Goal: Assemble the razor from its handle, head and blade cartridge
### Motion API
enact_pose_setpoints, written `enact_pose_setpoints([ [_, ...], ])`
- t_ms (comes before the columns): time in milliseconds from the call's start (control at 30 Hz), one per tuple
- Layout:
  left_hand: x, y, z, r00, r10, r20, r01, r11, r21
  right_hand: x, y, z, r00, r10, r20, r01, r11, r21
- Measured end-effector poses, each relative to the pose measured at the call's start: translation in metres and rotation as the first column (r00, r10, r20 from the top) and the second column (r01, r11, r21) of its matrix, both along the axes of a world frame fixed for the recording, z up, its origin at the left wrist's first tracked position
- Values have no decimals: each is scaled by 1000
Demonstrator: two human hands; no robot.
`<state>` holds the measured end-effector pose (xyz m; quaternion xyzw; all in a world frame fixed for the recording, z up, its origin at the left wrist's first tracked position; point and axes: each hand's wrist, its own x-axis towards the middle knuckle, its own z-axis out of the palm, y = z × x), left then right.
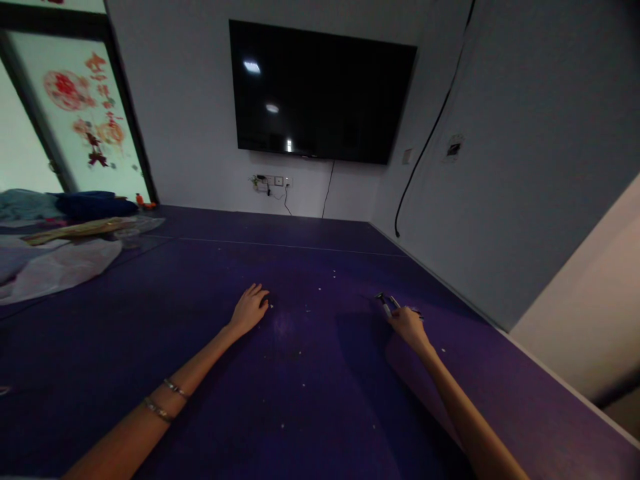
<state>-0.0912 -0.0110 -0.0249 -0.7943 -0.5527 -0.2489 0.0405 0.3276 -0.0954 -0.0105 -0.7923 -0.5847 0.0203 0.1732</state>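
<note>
My left hand (250, 309) rests palm down on the purple surface (225, 400), fingers a little bent and apart, holding nothing I can see. Just beside its fingertips lies a tiny white scrap (271, 306). Farther right, my right hand (407, 325) is closed around a small metal tool with two arms (386, 307). The tool's dark tip points away from me and to the left, close to the surface. My fingers cover its near end, and its exact kind is too small to make out.
More white bits (320, 289) are scattered over the surface. Clear plastic bags (70, 267) and a dark blue cloth (95, 205) lie at the far left. A black cable (430, 133) hangs down the right wall. A television (320, 93) is mounted on the back wall.
</note>
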Motion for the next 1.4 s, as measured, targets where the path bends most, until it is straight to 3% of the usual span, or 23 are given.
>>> enact_pose_setpoints([
  [100,39,-11,16,988,-59,140,60,998,-3,-22,5,9,999,48,-13,-47,997,65],
  [233,98,-23,28,924,-200,327,256,957,-139,-65,7,22,990,139,30,-142,977,157],
  [333,131,-26,29,869,-142,474,305,908,-287,-98,3,29,980,186,76,-196,965,176],
  [433,152,-24,28,863,-116,492,315,885,-344,-124,-4,33,966,239,102,-254,950,180],
  [600,164,-22,29,869,-67,490,302,857,-418,-149,-14,34,949,292,117,-308,938,160],
  [933,158,-13,32,957,-81,277,193,894,-404,-170,-24,35,945,300,131,-315,943,109],
  [1133,137,7,40,990,-118,79,141,883,-448,-139,-34,46,932,363,-3,-358,921,153],
  [1300,109,33,46,987,-132,-92,67,857,-511,-67,-35,48,965,262,-11,-260,962,78],
  [1400,100,42,46,976,-134,-169,22,840,-543,-27,-37,45,996,84,32,-85,996,2],
])
